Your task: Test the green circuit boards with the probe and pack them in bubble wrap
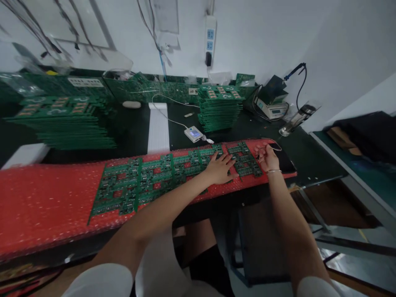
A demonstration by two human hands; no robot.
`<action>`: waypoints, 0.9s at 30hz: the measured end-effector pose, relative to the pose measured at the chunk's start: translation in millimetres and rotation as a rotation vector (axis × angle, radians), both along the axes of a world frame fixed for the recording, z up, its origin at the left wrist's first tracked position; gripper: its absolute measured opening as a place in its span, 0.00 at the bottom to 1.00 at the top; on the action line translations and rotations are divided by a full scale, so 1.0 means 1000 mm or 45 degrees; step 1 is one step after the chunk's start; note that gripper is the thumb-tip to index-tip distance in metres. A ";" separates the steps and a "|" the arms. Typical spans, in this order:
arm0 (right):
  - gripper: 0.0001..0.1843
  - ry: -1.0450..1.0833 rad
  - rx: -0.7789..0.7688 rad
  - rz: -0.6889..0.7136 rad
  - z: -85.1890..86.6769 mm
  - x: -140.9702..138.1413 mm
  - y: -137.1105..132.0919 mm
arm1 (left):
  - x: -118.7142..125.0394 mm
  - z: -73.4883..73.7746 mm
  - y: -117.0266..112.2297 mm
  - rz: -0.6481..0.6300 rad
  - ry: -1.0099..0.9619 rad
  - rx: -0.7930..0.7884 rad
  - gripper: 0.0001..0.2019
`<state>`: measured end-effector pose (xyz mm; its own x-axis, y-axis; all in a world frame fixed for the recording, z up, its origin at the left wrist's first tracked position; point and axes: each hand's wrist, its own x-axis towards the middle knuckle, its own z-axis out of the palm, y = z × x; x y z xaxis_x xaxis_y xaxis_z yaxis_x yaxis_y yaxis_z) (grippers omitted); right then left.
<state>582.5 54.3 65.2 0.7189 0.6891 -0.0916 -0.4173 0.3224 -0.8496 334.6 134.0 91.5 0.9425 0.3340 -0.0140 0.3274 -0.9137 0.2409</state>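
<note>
My left hand (220, 168) lies with fingers spread on the green circuit boards (154, 175), which sit in a row of joined panels on red bubble wrap (55, 202). My right hand (267, 159) is closed in a pinch over the wrap's right end, just right of the last board (244, 159). A thin pale cable (276, 145) loops up from its fingers; the tip at the fingers is too small to make out. Beside that hand, a dark flat phone-like slab (285, 159) lies partly under the wrist. Behind the boards rests a small white meter with a lit screen (194, 134).
Tall stacks of green boards stand at the back left (74, 123) and back middle (220, 109). A clear bottle (297, 121) and a small instrument with a display (274, 108) are at the right. A white strip (159, 128) crosses the dark table; a stool (262, 243) stands below.
</note>
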 end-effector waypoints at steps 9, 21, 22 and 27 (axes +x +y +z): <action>0.09 0.069 0.071 -0.105 -0.006 0.010 -0.003 | 0.068 -0.003 -0.018 0.075 -0.059 0.055 0.51; 0.11 0.076 0.100 -0.035 -0.009 0.013 -0.003 | 0.026 0.001 -0.015 0.036 -0.152 0.073 0.41; 0.11 0.083 0.096 -0.042 -0.009 0.013 -0.003 | 0.021 0.001 -0.015 0.040 -0.139 0.070 0.41; 0.10 -0.004 0.043 -0.068 -0.005 0.009 -0.001 | 0.000 -0.003 -0.015 0.044 -0.105 0.069 0.41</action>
